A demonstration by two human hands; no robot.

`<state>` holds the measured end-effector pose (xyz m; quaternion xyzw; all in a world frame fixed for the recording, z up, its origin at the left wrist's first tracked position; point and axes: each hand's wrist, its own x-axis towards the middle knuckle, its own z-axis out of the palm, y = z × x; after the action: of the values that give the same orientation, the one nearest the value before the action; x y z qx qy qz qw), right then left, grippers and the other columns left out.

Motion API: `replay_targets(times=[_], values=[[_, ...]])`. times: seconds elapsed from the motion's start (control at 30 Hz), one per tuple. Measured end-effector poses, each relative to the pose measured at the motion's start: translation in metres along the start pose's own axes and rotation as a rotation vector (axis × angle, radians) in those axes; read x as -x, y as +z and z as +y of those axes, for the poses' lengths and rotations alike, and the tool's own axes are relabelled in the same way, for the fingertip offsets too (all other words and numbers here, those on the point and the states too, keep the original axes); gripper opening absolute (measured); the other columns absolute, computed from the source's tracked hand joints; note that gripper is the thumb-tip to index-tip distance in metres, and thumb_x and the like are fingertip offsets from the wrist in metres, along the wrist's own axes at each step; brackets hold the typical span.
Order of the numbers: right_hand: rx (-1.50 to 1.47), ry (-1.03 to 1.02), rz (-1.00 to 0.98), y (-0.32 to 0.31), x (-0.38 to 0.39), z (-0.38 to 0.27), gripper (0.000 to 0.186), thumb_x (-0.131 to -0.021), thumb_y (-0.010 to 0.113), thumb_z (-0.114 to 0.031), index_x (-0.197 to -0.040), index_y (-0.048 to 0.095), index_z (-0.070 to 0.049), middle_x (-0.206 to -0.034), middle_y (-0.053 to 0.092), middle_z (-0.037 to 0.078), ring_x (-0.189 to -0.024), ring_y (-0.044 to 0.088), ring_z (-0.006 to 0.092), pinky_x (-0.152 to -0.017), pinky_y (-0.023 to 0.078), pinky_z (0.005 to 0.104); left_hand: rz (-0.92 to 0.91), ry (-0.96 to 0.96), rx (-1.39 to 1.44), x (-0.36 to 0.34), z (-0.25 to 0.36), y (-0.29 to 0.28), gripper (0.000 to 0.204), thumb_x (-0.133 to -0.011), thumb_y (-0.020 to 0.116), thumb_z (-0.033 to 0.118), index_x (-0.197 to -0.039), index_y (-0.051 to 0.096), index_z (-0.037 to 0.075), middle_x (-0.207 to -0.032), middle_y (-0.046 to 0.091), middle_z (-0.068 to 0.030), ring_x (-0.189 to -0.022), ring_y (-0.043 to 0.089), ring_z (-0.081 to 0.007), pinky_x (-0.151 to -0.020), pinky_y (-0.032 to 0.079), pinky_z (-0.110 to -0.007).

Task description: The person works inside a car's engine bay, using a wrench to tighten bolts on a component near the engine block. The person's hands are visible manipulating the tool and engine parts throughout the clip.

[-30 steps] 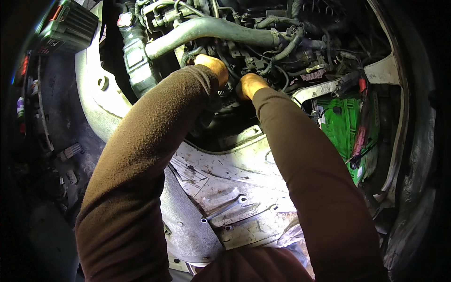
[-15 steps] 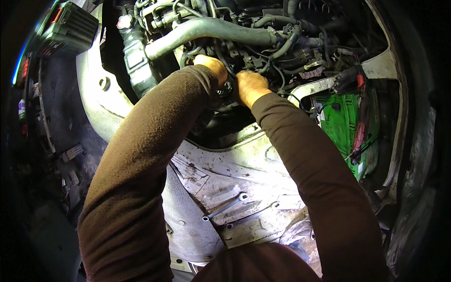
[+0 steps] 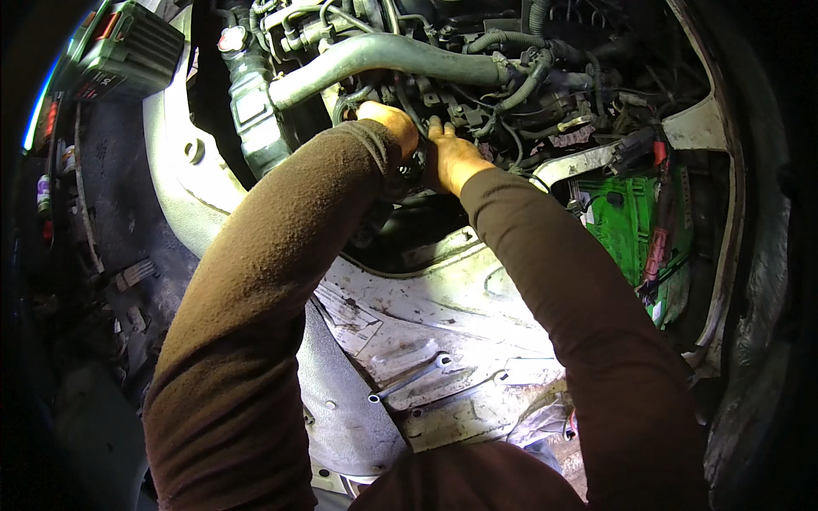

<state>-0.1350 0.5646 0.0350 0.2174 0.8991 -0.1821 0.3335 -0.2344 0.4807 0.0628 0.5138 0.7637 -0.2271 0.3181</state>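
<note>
Both my hands reach down into an engine bay, below a thick grey-green pipe [image 3: 392, 58]. My left hand [image 3: 389, 122] is bent inward among dark hoses and its fingers are hidden behind the wrist and the parts. Close to its right, my right hand [image 3: 453, 158] lies beside a thin black hose [image 3: 411, 112]. Two of its fingers show, stretched away from me and slightly apart; the thumb side is hidden in shadow. Whatever part lies between the hands is too dark to make out.
A translucent tank with a cap [image 3: 254, 128] stands at left. A green battery [image 3: 626, 226] with a red-wrapped cable [image 3: 659, 247] sits at right. A combination wrench [image 3: 409, 380] lies on the dirty white panel [image 3: 477, 298] before me. A dark toolbox [image 3: 132, 51] is far left.
The right hand's fingers have straightened from a curled position. My left hand stays in nearly the same place among the hoses. The whole view has shifted slightly.
</note>
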Motion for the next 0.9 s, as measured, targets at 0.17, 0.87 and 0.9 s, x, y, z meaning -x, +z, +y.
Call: replay_targets(times=[0.17, 0.87, 0.9], values=[[-0.115, 0.071, -0.096, -0.002, -0.028, 0.012, 0.058, -0.100, 0.036, -0.029, -0.153, 0.019, -0.017, -0.160, 0.013, 0.011, -0.146, 0.020, 0.0273, -0.118, 0.023, 0.0400, -0.027, 0.012, -0.017, 0.001, 0.000, -0.005, 0.024, -0.078, 0.067, 0.025, -0.099, 0.075, 0.015, -0.094, 0.073, -0.0085, -0.090, 0.070, -0.0282, -0.074, 0.055, -0.042], [-0.195, 0.263, -0.144, 0.008, -0.075, 0.007, 0.052, -0.102, 0.027, -0.035, -0.147, 0.032, -0.009, -0.153, 0.032, 0.017, -0.141, 0.032, 0.0315, -0.113, 0.033, 0.0425, -0.084, -0.012, -0.013, 0.006, 0.004, -0.008, 0.028, -0.078, 0.070, 0.026, -0.105, 0.074, 0.018, -0.099, 0.072, -0.0065, -0.093, 0.069, -0.0283, -0.073, 0.055, -0.045], [-0.243, 0.323, -0.145, 0.006, -0.069, 0.005, 0.053, -0.102, 0.029, -0.036, -0.147, 0.032, -0.008, -0.153, 0.032, 0.017, -0.141, 0.033, 0.0316, -0.113, 0.033, 0.0421, -0.078, -0.012, -0.015, 0.007, 0.005, -0.008, 0.029, -0.078, 0.070, 0.027, -0.106, 0.074, 0.018, -0.100, 0.072, -0.0066, -0.093, 0.069, -0.0283, -0.074, 0.055, -0.046]])
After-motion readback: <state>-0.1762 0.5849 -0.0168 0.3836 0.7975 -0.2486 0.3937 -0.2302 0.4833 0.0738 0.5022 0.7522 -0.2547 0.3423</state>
